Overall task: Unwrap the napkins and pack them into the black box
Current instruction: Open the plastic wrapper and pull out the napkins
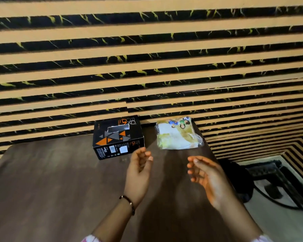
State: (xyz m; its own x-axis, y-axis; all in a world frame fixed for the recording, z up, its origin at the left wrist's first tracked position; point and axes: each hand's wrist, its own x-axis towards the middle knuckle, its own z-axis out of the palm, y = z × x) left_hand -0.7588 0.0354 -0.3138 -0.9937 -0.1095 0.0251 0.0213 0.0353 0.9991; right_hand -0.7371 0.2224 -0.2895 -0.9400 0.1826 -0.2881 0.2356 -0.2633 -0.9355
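Both hands are raised above the table (51, 189), empty, fingers loosely curled and parted; neither touches anything. The left hand (140, 165) hangs just in front of the box's near right corner, palm turned inward. The right hand (205, 173) hangs further right and slightly nearer the person, palm facing left.

The pack (177, 134) — napkins sealed in clear printed wrap — lies flat at the far edge of the table, close to the striped wall (147, 49). It sits ahead of the gap between the two hands and a little toward the right one. Its outline is roughly square, so no long axis can be stated with confidence; loose wrap bunches at its near right corner. The box (118, 137) stands just left of the pack, apart from it, top closed, with a grey strip over what appears to be the top opening.

Finding: unwrapping has not begun; the wrap looks intact and the box holds nothing that can be seen.

Judgement: the pack lies forward of both hands, roughly equally far from each, with the right hand lined up toward the bunched corner — the likelier place to start a tear. The left hand is plainly nearer the box. A straight forward reach should meet no obstruction.
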